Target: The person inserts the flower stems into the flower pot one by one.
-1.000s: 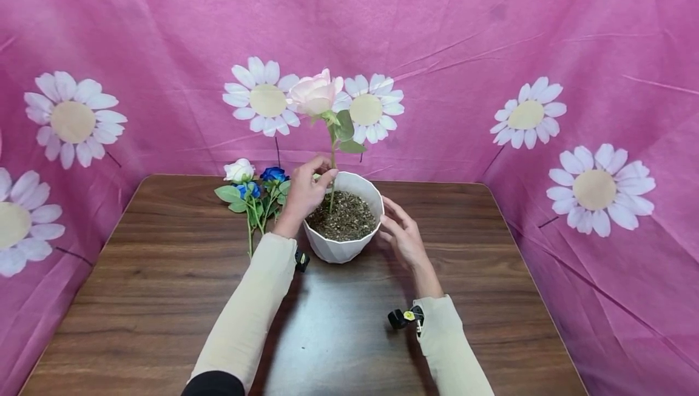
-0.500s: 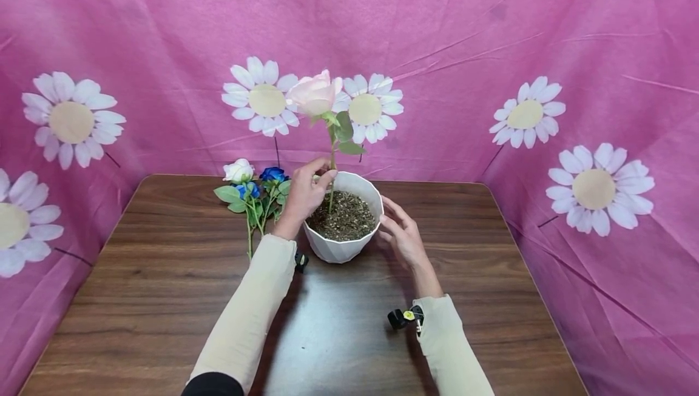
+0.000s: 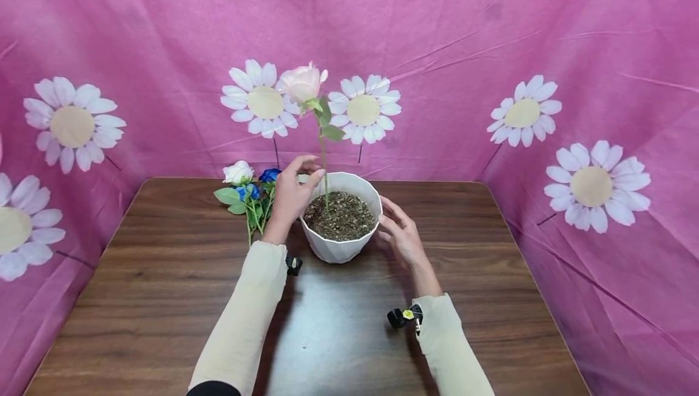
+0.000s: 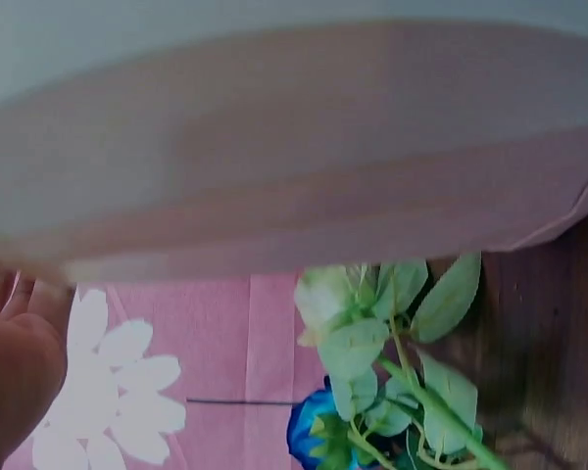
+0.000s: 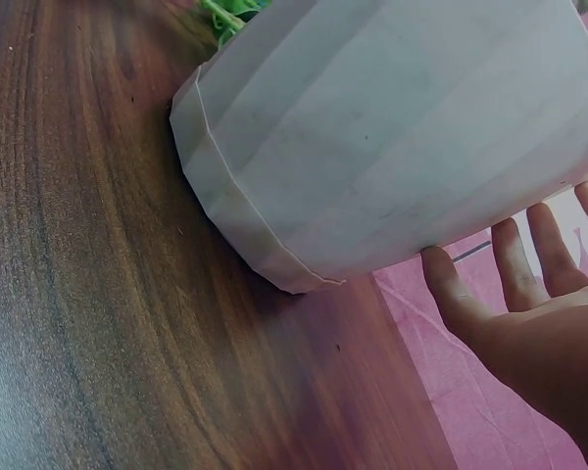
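A pink rose (image 3: 303, 83) stands in the soil of a white faceted flowerpot (image 3: 335, 250), leaning slightly left. My left hand (image 3: 292, 196) is at the pot's left rim, beside the rose stem. A gap shows between its thumb and forefinger, and the stem appears free of them. In the left wrist view that hand (image 4: 20, 362) is partly cut off, below a large blurred pale surface. On the opposite side, my right hand (image 3: 403, 235) touches the pot's outer wall. The right wrist view shows its extended fingers (image 5: 514, 264) against the pot (image 5: 372, 127).
Left of the pot lie a white rose (image 3: 238, 172) and blue roses (image 3: 248, 191) with green stems. All stand on a brown wooden table (image 3: 349, 323). Behind it hangs a pink cloth (image 3: 437, 20) printed with large daisies.
My left hand has moved left and its fingers have loosened from the stem. The pink rose now leans further left. My right hand stays at the pot.
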